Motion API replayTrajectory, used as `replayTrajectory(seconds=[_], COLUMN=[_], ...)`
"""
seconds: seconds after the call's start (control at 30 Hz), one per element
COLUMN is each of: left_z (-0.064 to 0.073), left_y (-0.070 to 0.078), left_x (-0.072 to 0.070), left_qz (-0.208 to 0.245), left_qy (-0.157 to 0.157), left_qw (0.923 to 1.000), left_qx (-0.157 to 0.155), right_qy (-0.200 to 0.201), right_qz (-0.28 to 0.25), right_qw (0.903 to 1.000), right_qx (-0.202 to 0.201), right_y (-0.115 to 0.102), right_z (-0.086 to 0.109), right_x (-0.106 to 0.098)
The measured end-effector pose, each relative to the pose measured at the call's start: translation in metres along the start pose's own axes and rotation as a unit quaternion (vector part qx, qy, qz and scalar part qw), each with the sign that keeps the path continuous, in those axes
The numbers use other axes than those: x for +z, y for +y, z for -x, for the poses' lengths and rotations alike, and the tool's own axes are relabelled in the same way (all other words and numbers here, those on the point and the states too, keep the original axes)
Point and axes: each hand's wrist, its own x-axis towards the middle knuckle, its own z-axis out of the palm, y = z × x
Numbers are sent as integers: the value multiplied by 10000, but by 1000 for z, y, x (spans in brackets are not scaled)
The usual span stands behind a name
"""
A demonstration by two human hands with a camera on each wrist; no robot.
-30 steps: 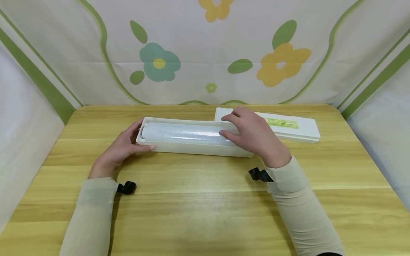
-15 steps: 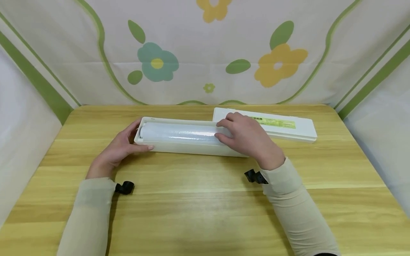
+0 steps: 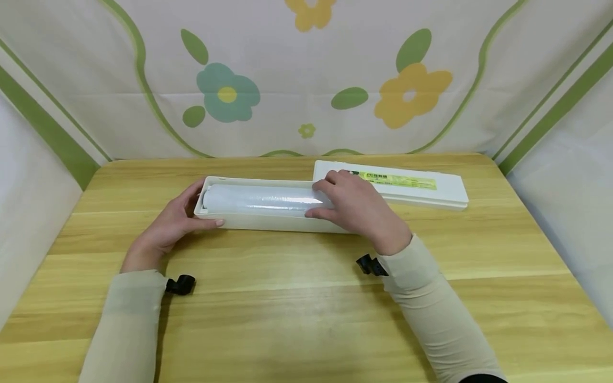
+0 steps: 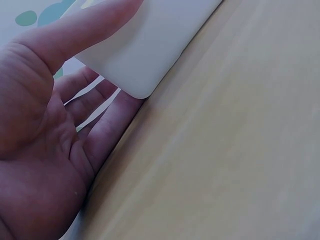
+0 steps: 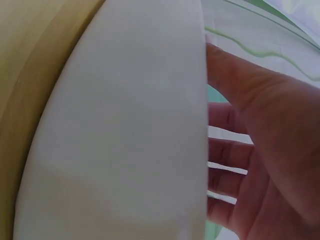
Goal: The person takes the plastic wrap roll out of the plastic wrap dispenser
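Note:
A long white open-topped box (image 3: 273,222) lies on the table in the head view, with a shiny roll of cling film (image 3: 258,199) inside. My left hand (image 3: 165,229) grips the box's left end, thumb on the front wall and fingers behind. In the left wrist view, that thumb (image 4: 85,27) presses the white wall. Over the right part of the roll, my right hand (image 3: 361,210) reaches into the box with curled fingers and thumb around the roll. It covers the roll's right end. The right wrist view shows the box wall (image 5: 125,115) hiding its fingertips.
Behind the box at the right lies a long white lid-like piece (image 3: 450,189) with a yellow-green label (image 3: 407,181), partly hidden by my right hand. The wooden table (image 3: 278,319) ends at a flowered curtain (image 3: 287,69). A small black mount sits at each cuff.
My right hand has moved left along the roll and lower into the box, uncovering more of the label behind. My left hand keeps its grip on the box end.

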Motion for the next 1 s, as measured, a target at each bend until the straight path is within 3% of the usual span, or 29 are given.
replayTrajectory(seconds=[0.27,0.7,1.0], left_z=[2,1,-1], left_y=[-1,2,0], left_x=[1,1,1], left_qz=[-11,94,34], left_qy=[-8,70,11], left_qw=[10000,9999,9998], left_qx=[35,-99,176], right_qy=[39,-558,-1307], right_qz=[611,407,161], right_qw=[9981,9965,9848], right_qx=[25,475,1134], right_y=[-5,-19,-24], right_z=[-6,-14,-20], right_x=[7,2,1])
